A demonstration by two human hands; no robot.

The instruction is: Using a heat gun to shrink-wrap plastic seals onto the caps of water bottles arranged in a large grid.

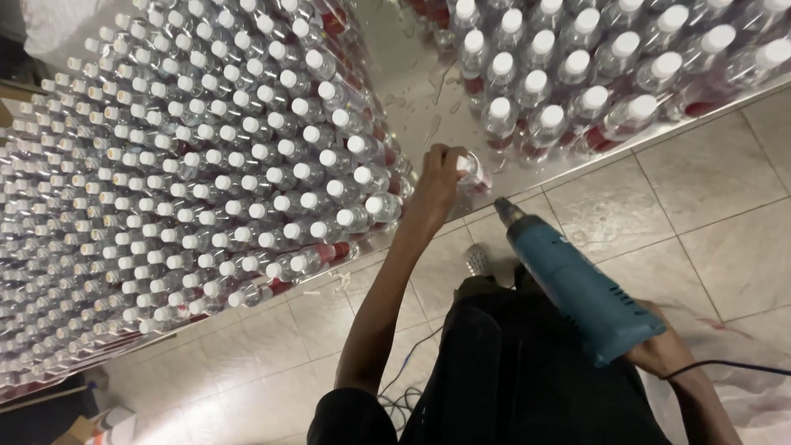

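Person gripping a bottle and a heat gun at a steel counter (428, 91)

Centre frame, the left hand (437, 185) closes around a white-capped bottle (471, 169); lower right, the right hand (655, 346) grasps a blue heat gun (577, 288); massed bottles (189, 165) fill the left.

Free room is lying in one wet metal lane between two blocks of capped bottles.

The bare metal tabletop (412, 78) is running as an open strip from the near edge away between the packed bottles on the left (206, 156) and the smaller bottle group on the right (577, 74); both blocks are standing cap to cap, leaving no gap for fingers. The left hand (437, 181) is sitting at the mouth of that lane, gripping a single bottle (471, 169). Below the table edge, the tiled floor (700, 206) is lying open, though the blue heat gun (577, 288) in the right hand (659, 346) is crossing it, with its cable (725, 367) trailing right.
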